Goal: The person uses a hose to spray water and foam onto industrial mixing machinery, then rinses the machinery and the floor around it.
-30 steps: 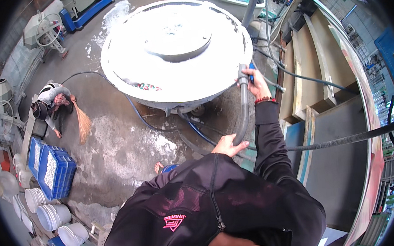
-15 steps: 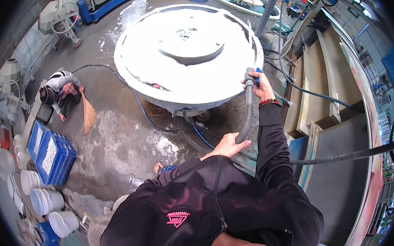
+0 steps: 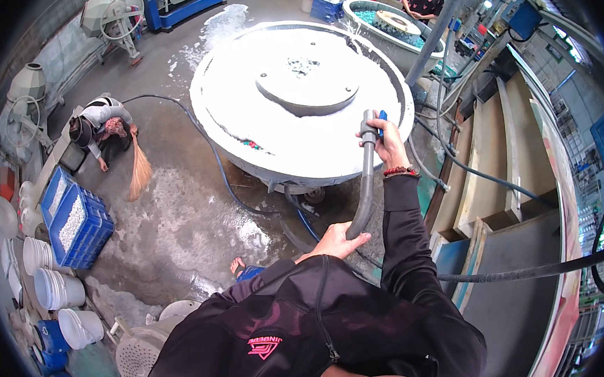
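Grey hose (image 3: 365, 187): gripped low by left hand (image 3: 335, 241), fingers curled under its lower bend just above the dark jacket (image 3: 305, 328); gripped high by right hand (image 3: 383, 143), clenched round the nozzle end at the near rim of the round white tub (image 3: 291, 130). Likely flexible yet springy, wet and slippery, moderately heavy when full; best held as shown, one grasp behind the nozzle, one lower down. Beyond the tub's left side, a crouching person with broom (image 3: 138, 173) on wet floor (image 3: 178, 225).
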Demonstrator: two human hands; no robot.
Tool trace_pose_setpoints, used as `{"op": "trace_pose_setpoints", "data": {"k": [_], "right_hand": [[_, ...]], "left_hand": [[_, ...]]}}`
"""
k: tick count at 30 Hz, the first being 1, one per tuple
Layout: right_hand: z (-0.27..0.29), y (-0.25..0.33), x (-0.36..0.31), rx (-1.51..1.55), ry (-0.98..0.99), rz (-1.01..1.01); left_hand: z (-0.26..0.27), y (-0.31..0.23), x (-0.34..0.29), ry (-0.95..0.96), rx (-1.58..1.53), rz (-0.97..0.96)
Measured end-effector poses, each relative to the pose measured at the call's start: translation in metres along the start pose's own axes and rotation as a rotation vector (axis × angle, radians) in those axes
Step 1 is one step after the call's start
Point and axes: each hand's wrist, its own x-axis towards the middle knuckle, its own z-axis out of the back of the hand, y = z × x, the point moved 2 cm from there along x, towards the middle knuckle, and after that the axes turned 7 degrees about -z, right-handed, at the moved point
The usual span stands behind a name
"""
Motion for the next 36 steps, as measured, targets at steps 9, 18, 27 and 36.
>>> {"op": "trace_pose_setpoints", "data": {"k": [9,18,27,36], "right_hand": [[0.018,-0.007,0.007,0.014,-0.034,-0.081],[0.052,-0.035,-0.004,0.097,-0.046,-0.063],[0.002,-0.161,0.017,0.083,0.027,-0.448],[-0.152,-0.202,0.033,-0.108,0.232,-0.563]], "left_hand": [[0.001,0.008,-0.003,0.042,0.044,0.03],[0.005,0.011,-0.012,0.111,0.097,0.077],[0.038,0.02,-0.071,-0.039,-0.031,0.312],[0.107,0.001,-0.124,-0.361,-0.176,0.316]]}}
